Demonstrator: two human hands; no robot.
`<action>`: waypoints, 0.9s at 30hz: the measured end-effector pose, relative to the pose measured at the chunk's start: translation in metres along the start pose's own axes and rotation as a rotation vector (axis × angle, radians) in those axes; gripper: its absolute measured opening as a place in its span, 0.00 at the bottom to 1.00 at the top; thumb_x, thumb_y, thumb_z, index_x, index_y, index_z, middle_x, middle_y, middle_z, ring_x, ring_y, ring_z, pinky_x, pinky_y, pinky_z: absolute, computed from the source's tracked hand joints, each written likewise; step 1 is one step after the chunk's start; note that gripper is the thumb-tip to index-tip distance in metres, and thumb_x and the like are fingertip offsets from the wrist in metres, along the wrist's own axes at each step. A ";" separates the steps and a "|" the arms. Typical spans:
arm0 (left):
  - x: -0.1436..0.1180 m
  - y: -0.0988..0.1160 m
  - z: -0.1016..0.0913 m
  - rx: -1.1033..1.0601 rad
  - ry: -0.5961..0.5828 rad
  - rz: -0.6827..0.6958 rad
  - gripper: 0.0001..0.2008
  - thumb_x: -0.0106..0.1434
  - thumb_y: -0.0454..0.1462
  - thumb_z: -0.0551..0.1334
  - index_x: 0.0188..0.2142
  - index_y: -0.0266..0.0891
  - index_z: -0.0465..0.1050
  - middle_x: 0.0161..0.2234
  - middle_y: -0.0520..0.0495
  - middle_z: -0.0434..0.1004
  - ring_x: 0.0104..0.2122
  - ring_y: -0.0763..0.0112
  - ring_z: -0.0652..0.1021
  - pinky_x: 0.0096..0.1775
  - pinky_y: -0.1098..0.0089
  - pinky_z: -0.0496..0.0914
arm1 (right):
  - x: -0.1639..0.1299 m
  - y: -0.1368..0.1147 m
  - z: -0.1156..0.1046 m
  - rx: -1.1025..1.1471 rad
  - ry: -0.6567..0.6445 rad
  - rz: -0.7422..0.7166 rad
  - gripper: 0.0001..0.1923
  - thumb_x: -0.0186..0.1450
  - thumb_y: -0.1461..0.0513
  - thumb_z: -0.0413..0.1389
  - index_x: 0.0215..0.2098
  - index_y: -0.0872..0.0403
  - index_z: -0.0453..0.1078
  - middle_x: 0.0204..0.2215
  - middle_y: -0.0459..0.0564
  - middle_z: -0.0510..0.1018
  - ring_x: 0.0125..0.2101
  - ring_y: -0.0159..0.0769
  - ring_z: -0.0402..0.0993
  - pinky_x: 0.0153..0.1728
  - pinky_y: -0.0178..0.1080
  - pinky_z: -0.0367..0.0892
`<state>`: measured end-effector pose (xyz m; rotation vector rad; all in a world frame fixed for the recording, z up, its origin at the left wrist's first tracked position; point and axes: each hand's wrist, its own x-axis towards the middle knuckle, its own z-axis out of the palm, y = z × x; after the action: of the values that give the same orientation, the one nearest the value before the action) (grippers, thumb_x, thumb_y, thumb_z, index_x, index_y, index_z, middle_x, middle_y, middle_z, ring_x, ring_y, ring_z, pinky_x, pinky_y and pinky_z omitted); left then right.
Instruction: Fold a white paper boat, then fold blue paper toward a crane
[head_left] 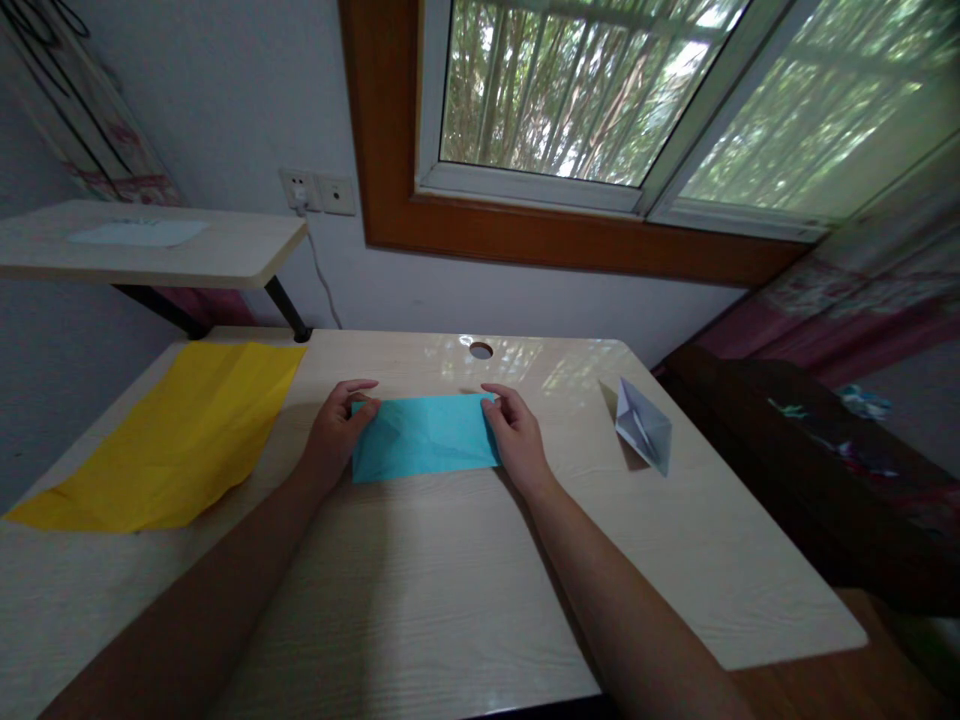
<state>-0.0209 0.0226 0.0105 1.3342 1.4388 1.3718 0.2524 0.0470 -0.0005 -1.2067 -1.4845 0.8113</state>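
Note:
A folded light-blue paper [424, 435] lies flat near the middle of the pale wooden desk [420, 600]. My left hand [335, 432] rests on its left end, fingers pinching the upper left corner. My right hand [516, 437] presses on its right end, fingertips at the upper right corner. Both forearms reach in from the near edge.
A large yellow sheet [180, 435] lies on the desk's left side. A small folded white paper boat [643, 425] stands at the right. A cable hole [481, 350] sits at the back edge. A raised shelf [150, 245] is at upper left, dark furniture [810, 470] at the right.

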 end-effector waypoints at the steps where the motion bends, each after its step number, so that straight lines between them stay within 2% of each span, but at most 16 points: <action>1: 0.000 0.000 0.000 0.042 -0.015 0.009 0.19 0.61 0.46 0.65 0.50 0.41 0.73 0.33 0.52 0.74 0.30 0.70 0.72 0.33 0.72 0.66 | 0.000 0.000 0.000 -0.007 -0.003 -0.008 0.17 0.69 0.53 0.55 0.53 0.49 0.73 0.26 0.41 0.65 0.27 0.32 0.62 0.29 0.35 0.58; 6: 0.000 -0.001 -0.001 0.189 -0.103 0.078 0.15 0.62 0.48 0.64 0.43 0.42 0.77 0.40 0.49 0.78 0.40 0.65 0.76 0.41 0.69 0.68 | 0.002 -0.002 -0.002 -0.047 0.039 -0.115 0.17 0.68 0.54 0.57 0.54 0.49 0.72 0.40 0.49 0.77 0.34 0.36 0.71 0.36 0.38 0.67; 9: -0.001 -0.002 -0.001 0.247 -0.172 0.070 0.15 0.62 0.49 0.64 0.42 0.42 0.78 0.39 0.49 0.80 0.39 0.64 0.76 0.40 0.68 0.68 | 0.004 -0.006 -0.005 -0.167 0.024 -0.236 0.14 0.69 0.56 0.57 0.51 0.50 0.74 0.41 0.51 0.79 0.38 0.38 0.74 0.42 0.42 0.68; 12: -0.004 -0.001 0.000 0.324 -0.242 0.088 0.15 0.63 0.49 0.64 0.42 0.43 0.78 0.37 0.50 0.81 0.35 0.65 0.76 0.38 0.68 0.68 | 0.004 -0.011 -0.006 -0.348 -0.088 -0.373 0.10 0.71 0.56 0.57 0.45 0.50 0.77 0.39 0.51 0.81 0.39 0.41 0.74 0.46 0.45 0.66; 15: -0.006 0.002 0.002 0.363 -0.305 0.140 0.14 0.64 0.49 0.63 0.41 0.44 0.79 0.37 0.50 0.82 0.36 0.64 0.78 0.40 0.66 0.69 | 0.002 -0.014 -0.004 -0.472 -0.242 -0.469 0.11 0.71 0.55 0.56 0.43 0.49 0.79 0.39 0.50 0.83 0.40 0.42 0.74 0.47 0.47 0.64; 21: -0.007 0.005 0.004 0.361 -0.238 0.180 0.11 0.63 0.47 0.63 0.40 0.45 0.80 0.39 0.48 0.83 0.40 0.60 0.80 0.45 0.63 0.71 | 0.000 -0.011 0.001 -0.511 -0.397 -0.480 0.12 0.72 0.52 0.55 0.41 0.47 0.79 0.37 0.50 0.84 0.38 0.42 0.74 0.44 0.45 0.64; 27: -0.006 0.003 0.004 0.348 -0.169 0.186 0.11 0.62 0.47 0.65 0.39 0.46 0.80 0.38 0.49 0.84 0.39 0.61 0.80 0.46 0.64 0.71 | -0.001 -0.008 0.002 -0.427 -0.404 -0.424 0.12 0.71 0.54 0.55 0.36 0.48 0.78 0.33 0.50 0.82 0.36 0.41 0.73 0.41 0.43 0.64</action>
<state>-0.0157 0.0175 0.0115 1.8000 1.5138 1.1206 0.2483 0.0441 0.0063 -0.9995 -2.2369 0.4731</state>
